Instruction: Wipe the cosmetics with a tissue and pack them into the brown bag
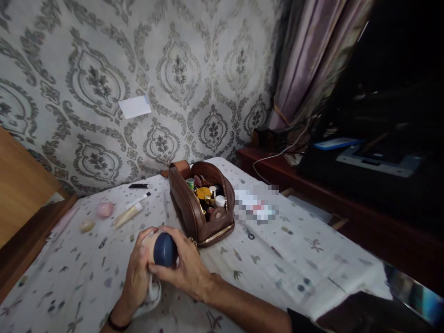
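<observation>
My left hand (pixel 136 273) is wrapped round a beige container with a rounded dark blue cap (pixel 164 249). The fingers of my right hand (pixel 190 267) close on the same container from the right, around the cap. A white cloth (pixel 152 296) hangs below the container, against my left palm. Just beyond my hands, a brown toiletry bag (pixel 187 216) stands unzipped on the bed sheet. Several small bottles and jars fill it, among them one with a yellow lid (pixel 204 192) and one with a white lid (pixel 220 200).
On the patterned sheet (pixel 270 277) to the left lie a beige tube (pixel 127 215), a pink rounded item (pixel 104 209), a small beige round item (pixel 86 225) and a black pen-like item (pixel 138 186). A dark red wooden cabinet (pixel 277 173) borders the right side.
</observation>
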`<action>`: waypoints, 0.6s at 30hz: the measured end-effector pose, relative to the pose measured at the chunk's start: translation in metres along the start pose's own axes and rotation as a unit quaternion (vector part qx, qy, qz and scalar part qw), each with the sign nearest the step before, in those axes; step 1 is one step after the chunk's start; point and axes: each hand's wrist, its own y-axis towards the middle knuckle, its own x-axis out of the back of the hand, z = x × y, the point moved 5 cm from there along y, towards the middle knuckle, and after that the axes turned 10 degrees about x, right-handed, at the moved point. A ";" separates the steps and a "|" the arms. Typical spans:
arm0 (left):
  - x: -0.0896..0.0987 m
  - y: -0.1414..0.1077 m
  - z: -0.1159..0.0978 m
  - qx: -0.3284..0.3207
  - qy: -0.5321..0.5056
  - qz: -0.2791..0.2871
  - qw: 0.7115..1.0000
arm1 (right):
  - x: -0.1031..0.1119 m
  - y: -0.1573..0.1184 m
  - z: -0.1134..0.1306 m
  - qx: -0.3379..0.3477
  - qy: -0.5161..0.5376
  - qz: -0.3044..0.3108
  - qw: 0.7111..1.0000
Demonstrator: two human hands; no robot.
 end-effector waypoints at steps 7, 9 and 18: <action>0.020 0.008 -0.022 0.027 0.016 -0.069 0.997 | 0.004 0.002 -0.010 -0.040 -0.042 -0.058 0.997; 0.027 0.004 -0.036 0.026 -0.071 -0.095 0.993 | 0.002 0.002 -0.012 -0.072 -0.051 -0.050 0.995; -0.011 -0.016 -0.075 -0.122 0.177 0.133 0.967 | -0.007 0.002 0.002 0.043 -0.006 0.028 0.999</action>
